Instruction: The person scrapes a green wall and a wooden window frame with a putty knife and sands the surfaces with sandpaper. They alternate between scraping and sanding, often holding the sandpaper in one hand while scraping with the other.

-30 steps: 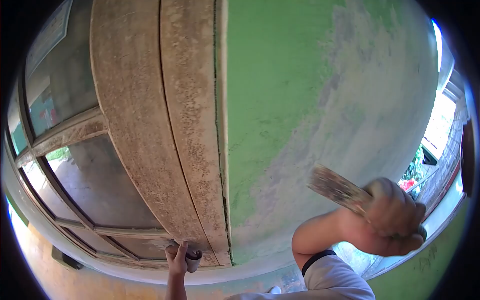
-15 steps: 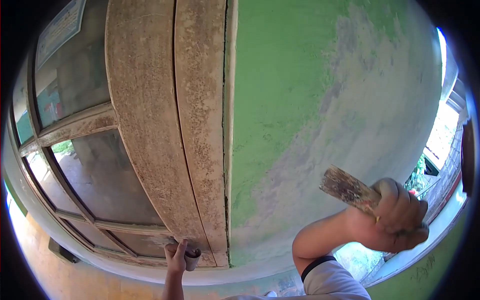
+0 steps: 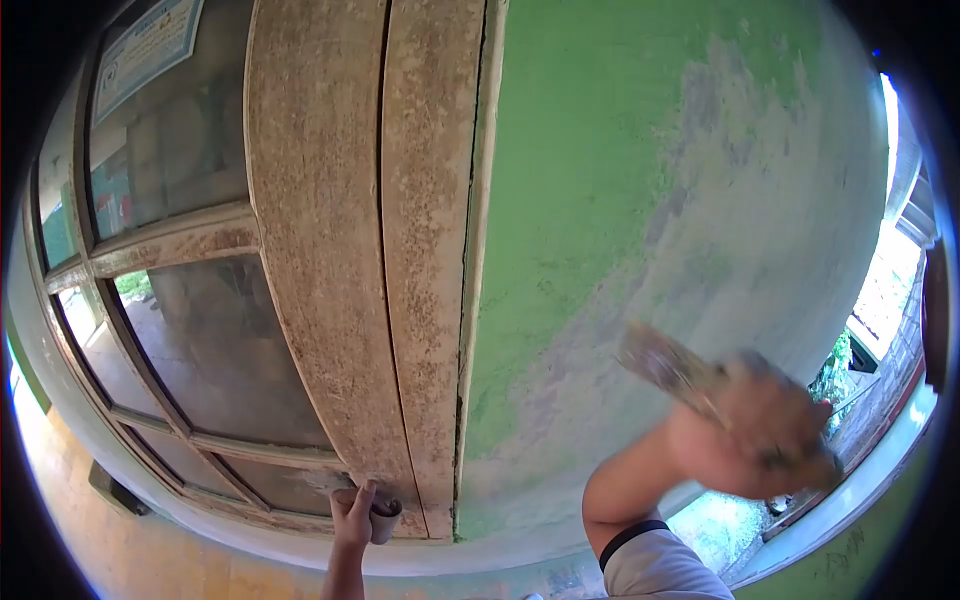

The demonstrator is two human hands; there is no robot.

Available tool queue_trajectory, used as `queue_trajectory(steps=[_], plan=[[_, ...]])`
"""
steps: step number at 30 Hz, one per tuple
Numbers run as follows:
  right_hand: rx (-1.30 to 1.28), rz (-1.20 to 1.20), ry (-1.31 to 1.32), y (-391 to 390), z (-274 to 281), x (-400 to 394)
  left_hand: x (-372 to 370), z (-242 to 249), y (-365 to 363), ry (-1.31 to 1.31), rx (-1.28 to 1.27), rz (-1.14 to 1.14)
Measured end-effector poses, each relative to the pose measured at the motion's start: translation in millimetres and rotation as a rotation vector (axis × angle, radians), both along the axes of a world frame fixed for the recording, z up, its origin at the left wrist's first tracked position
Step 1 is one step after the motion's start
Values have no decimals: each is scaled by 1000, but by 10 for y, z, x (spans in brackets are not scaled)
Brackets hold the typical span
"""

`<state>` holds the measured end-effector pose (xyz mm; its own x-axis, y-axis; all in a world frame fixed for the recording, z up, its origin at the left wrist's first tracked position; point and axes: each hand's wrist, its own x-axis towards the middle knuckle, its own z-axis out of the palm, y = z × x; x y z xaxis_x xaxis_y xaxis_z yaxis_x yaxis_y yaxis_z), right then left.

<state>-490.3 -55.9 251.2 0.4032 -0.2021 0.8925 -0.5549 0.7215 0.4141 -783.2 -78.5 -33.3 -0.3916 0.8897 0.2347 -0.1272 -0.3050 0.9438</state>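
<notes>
My right hand (image 3: pixel 752 430) is closed round the handle of a flat, worn paintbrush (image 3: pixel 665 368), blurred by motion. Its broad end points up and left, in front of the pale grey patch of the wall (image 3: pixel 690 290). Low in the view, my left hand (image 3: pixel 350 512) grips a small cup (image 3: pixel 384 524), thumb at its rim, with something dark inside. The cup overlaps the lower end of a weathered wooden frame (image 3: pixel 335 200).
Glazed panes (image 3: pixel 200 350) in wooden bars stand at left, a paper notice (image 3: pixel 148 48) behind the upper one. Green paint (image 3: pixel 570 180) covers the wall's left part. A tiled floor (image 3: pixel 190 545) lies below, and a bright opening (image 3: pixel 885 290) shows at right.
My right hand and the brush have shifted slightly left and now blur. The wall and frame sit a little further right in view; my left hand with the cup stays put.
</notes>
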Motion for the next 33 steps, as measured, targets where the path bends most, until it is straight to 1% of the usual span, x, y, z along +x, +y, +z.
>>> queue_trajectory(steps=[1,3,7,9,10,12,13,15,16,18,21,23,25,27,29,30,32,33], plan=[[-14,-2,-5,102,23,-67,-2,15,6,8,-14,8],[-301,226,-267,314,34,-255,9,36,-16,22,-47,12],[-279,153,-290,107,16,-205,-2,23,-15,7,3,5],[-19,-20,-156,-56,7,-44,18,58,-18,13,-7,0],[-13,-17,-158,-131,8,49,13,44,-12,11,0,4],[158,-31,-174,-221,11,179,-11,1,4,35,4,-2],[161,-29,-177,-163,70,-4,-20,-11,15,33,6,0],[-441,133,855,48,135,-451,-32,-34,11,18,-3,-12],[-443,126,860,109,80,-374,-23,-23,-4,21,-7,-19],[-169,14,-251,195,20,-182,-1,30,-8,36,-7,1],[-116,11,-248,100,-9,-177,-4,16,-6,32,-6,-2],[-107,3,-201,-13,6,-5,-4,-3,3,31,3,7],[-8,34,-133,-111,40,152,9,40,0,29,4,15],[20,67,-116,-10,29,97,36,109,-32,26,-21,11],[-268,98,-170,267,-6,-178,16,40,-6,7,-17,18],[-272,96,-162,278,-2,-214,5,23,-7,-13,-13,26],[-283,276,-239,294,19,-250,8,45,-10,7,-22,18],[-283,277,-235,254,14,-239,7,59,-20,24,-32,15]])
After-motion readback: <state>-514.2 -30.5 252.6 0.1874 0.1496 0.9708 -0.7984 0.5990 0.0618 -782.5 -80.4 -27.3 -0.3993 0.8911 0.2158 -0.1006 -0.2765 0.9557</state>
